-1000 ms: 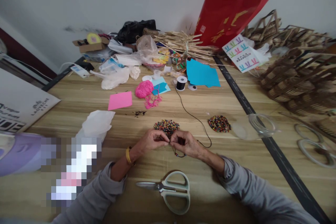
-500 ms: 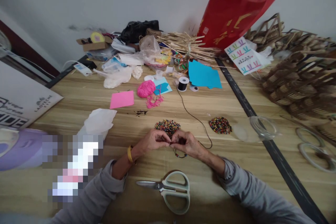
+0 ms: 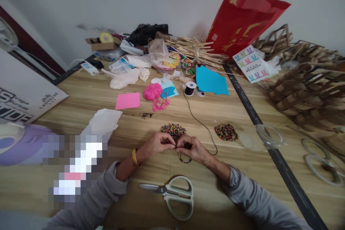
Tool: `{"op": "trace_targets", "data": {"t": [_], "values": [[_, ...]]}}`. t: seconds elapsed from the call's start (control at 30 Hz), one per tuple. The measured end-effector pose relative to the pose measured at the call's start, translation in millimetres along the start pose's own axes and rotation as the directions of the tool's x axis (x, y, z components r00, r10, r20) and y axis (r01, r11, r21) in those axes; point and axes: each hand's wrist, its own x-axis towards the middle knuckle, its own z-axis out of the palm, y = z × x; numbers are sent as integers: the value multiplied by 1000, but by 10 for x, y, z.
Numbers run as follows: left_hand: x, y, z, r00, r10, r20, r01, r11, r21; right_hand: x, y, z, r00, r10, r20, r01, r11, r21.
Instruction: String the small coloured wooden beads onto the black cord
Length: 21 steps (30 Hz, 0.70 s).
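My left hand (image 3: 159,142) and my right hand (image 3: 192,148) meet fingertip to fingertip, both pinching a thin black cord (image 3: 211,133). The exact spot they grip is hidden by the fingers. Below my right hand hangs a small loop of beaded cord (image 3: 185,160) with a few coloured beads on it. Just beyond the fingertips lies a heap of multicoloured beads (image 3: 174,129). The cord runs back in a curve to a white-ended spool (image 3: 190,88). Scissors (image 3: 172,192) with pale handles rest on the table in front of me, blades pointing left.
Strung beads (image 3: 225,132) lie to the right, beside clear tubing coils (image 3: 270,136). Pink yarn (image 3: 152,91), a pink card (image 3: 128,100) and blue sheets (image 3: 211,79) sit farther back. Woven baskets (image 3: 304,90) crowd the right; a red bag (image 3: 245,21) stands behind. A white box (image 3: 29,90) is at left.
The camera view has tilted up slightly, so the background sits lower in the picture. Both hands keep their pinch with almost no visible movement.
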Motion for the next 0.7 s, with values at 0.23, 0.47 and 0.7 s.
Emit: {"op": "trace_targets", "data": {"t": [0.23, 0.47, 0.7], "values": [[-15, 5, 0, 1000, 13, 14, -13, 1000, -24, -4, 3, 7, 1000, -6, 23, 6, 1000, -9], [-4, -17, 35, 998, 49, 41, -48, 999, -23, -15, -9, 16, 999, -4, 35, 5, 999, -32], [-20, 21, -22, 996, 65, 63, -71, 993, 95, -8, -189, -94, 952, -154, 266, 212, 955, -206]]}}
